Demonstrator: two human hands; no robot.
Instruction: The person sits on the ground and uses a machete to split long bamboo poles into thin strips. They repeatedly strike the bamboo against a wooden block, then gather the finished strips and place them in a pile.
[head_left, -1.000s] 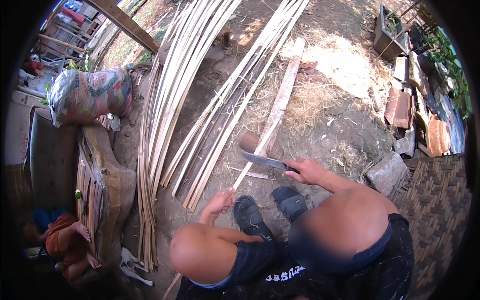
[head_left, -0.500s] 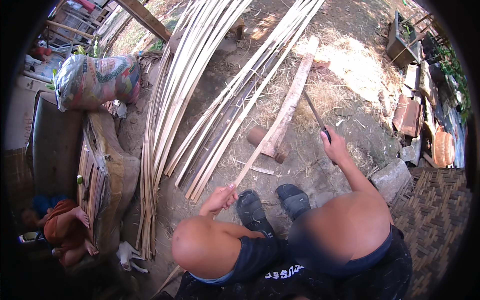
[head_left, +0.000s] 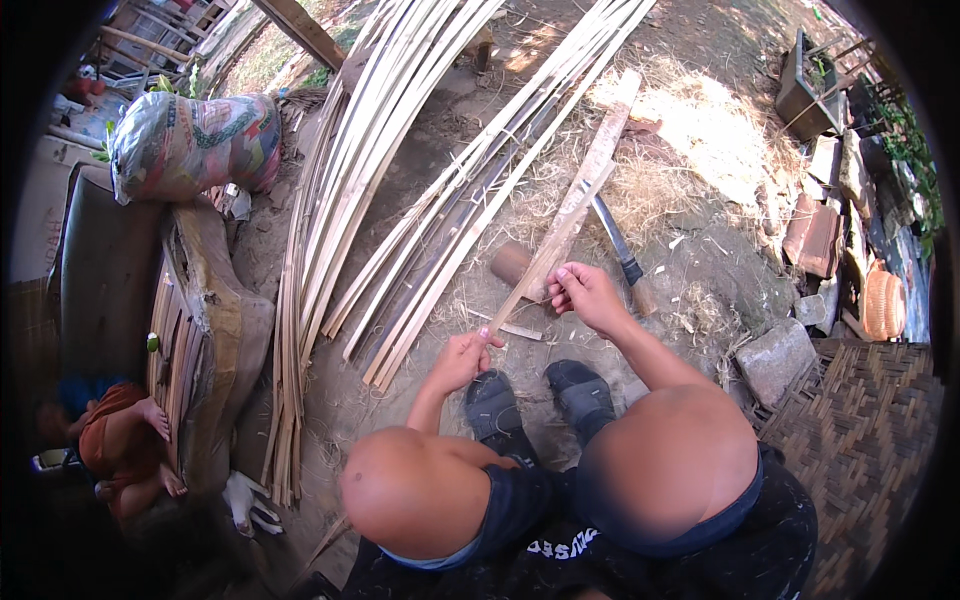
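Change: down goes the machete (head_left: 617, 245) — half a second ago I had it raised in the right hand, and now it lies on the dirt while that hand has come over to the strip.
Right hand: I see my right hand (head_left: 585, 293) clenched on the bamboo strip (head_left: 565, 215), fingers pinching it just above the wooden block (head_left: 513, 264).
Left hand: my left hand (head_left: 463, 358) grips the near end of the same strip, fingers curled round it, same spot as before.
Strip: it runs from my left hand up and to the right, far into the straw, resting across the block.
Machete: blade pointing far, handle near, just right of the strip and close beside my right hand, not touching it.
Feet: two dark shoes (head_left: 540, 395) planted on the ground just near of the hands.
Left side: a long fan of split bamboo slats (head_left: 340, 200) lies on the dirt, and far left a stuffed patterned sack (head_left: 195, 140) sits on its side.
Right side: a grey stone (head_left: 775, 358) at the edge of a woven mat (head_left: 860, 420).
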